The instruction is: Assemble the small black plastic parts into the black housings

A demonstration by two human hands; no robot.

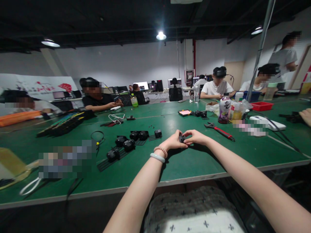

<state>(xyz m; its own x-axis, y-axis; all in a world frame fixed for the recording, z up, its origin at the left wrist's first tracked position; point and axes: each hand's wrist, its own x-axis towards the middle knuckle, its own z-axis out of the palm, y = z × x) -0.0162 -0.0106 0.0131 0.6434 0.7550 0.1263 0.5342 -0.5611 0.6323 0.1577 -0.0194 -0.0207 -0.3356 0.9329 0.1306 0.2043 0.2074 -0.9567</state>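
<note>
My left hand (173,141) and my right hand (196,137) meet over the green table (184,165), both pinched on one small black part (182,138) held between the fingertips. Two bracelets circle my left wrist. To the left of my hands, several similar black parts (128,142) sit on black strips laid on the table. Another black part (158,133) rests just beyond them.
Red-handled pliers (220,130) lie right of my hands, with a purple bottle (224,109), a red tray (261,105) and a white device (267,123) behind. A bundle of coloured cables (63,122) lies at left. Several people sit around the far side; another person's hand (306,116) rests at right.
</note>
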